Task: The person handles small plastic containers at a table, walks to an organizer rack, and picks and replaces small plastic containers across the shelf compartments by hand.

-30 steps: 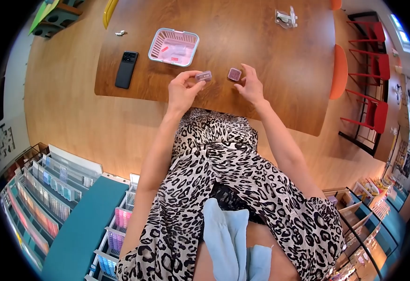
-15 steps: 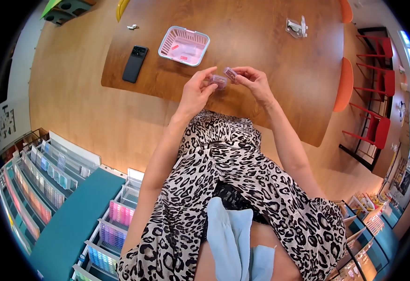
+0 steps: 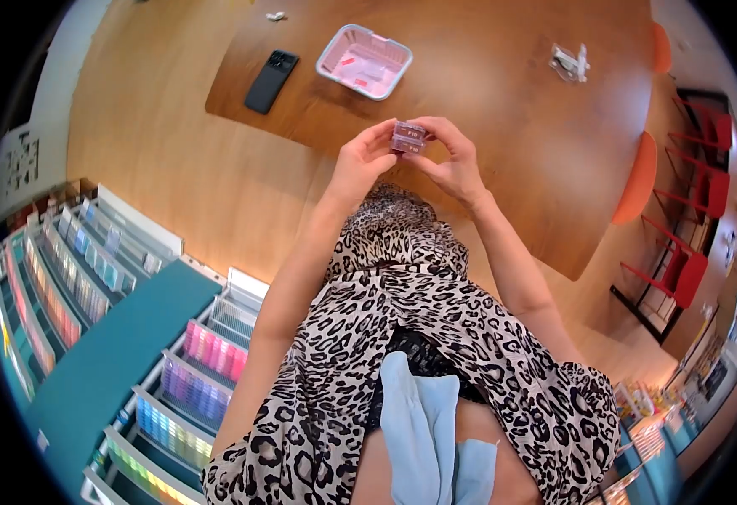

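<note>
Two small clear plastic boxes with purplish-pink contents are pressed together, one above the other, over the near edge of the table. Short printed labels show on their faces, too small to read surely. My left hand pinches the boxes from the left, with thumb and fingers closed. From the right, my right hand grips them with thumb and index finger, its other fingers curled behind. A pink basket with a pale blue rim stands just beyond my hands, with clear packets and red labels inside.
A black phone lies on the wooden table at the left. A small white item and a clear-and-white packet lie farther off. Orange chairs line the right edge. Racks of coloured boxes stand at lower left.
The two boxes, apart before, are now together between both hands, their labelled faces toward me. My right hand has come closer to my left. The whole view has shifted slightly.
</note>
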`<state>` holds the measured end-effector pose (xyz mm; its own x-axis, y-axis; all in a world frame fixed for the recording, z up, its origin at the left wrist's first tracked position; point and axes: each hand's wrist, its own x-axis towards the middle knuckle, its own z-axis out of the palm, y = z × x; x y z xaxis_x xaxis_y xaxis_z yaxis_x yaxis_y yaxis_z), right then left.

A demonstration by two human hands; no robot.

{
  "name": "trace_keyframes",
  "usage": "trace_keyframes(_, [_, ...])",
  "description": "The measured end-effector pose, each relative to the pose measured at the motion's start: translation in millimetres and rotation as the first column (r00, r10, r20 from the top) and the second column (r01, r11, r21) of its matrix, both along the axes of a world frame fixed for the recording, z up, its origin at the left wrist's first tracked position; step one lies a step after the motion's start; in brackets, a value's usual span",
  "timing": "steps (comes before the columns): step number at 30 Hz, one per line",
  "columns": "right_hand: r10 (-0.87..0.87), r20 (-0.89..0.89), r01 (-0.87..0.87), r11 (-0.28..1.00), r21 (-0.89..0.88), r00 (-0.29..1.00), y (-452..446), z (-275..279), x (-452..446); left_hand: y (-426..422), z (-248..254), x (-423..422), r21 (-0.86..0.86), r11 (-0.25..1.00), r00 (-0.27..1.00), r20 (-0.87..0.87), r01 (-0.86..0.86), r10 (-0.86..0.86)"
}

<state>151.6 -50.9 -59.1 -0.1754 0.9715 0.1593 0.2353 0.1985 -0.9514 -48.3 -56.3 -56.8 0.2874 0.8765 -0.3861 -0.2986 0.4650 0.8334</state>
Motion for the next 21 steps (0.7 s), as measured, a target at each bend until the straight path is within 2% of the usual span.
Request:
trace_keyframes(3, [0.061,0.066,-0.071,0.983,0.171,0.996,3.5,-10.1,-0.3,-6.9,0.4,-4.5,-0.194,0.977,0.976,0.179,-0.084,0.119])
trace_keyframes(4, [0.073,0.035,-0.078,0.985,0.152,0.997,1.5,-10.2,-2.0,-9.4,-0.9,-2.2,-0.250,0.964,0.962,0.232,-0.087,0.147])
trace_keyframes(5, [0.081,0.003,-0.081,0.986,0.149,0.997,1.6,-8.7,-10.1,-10.4,-4.5,-1.8,-0.187,0.977,0.982,0.135,-0.106,0.132])
trace_keyframes(9, [0.111,-0.029,-0.104,0.978,0.178,0.993,2.1,3.0,-38.8,-11.0,-1.1,-28.3,-0.133,0.989,0.967,0.239,-0.057,0.088])
trace_keyframes(12, [0.107,0.094,-0.125,0.970,0.208,0.990,-3.8,15.4,-54.6,-20.9,0.0,-51.1,-0.123,0.992,0.943,0.327,-0.022,0.061])
trace_keyframes(14, [0.091,0.041,-0.096,0.981,0.169,0.995,11.8,21.8,-103.0,-1.5,-5.6,-97.6,-0.078,0.997,0.910,0.414,-0.004,0.036])
trace_keyframes(16, [0.111,0.030,-0.114,0.985,0.127,0.993,7.3,29.9,-144.5,-9.0,-3.3,-137.7,-0.091,0.996,0.902,0.427,-0.023,0.060])
trace_keyframes(20, [0.239,0.102,-0.254,0.948,0.190,0.966,27.9,37.7,-234.6,-7.8,5.4,-222.7,-0.111,0.992,0.845,0.523,-0.064,0.113])
trace_keyframes(21, [0.277,0.115,-0.295,0.935,0.199,0.954,32.4,38.6,-261.4,-8.5,15.1,-243.2,-0.174,0.979,0.845,0.502,-0.110,0.185])
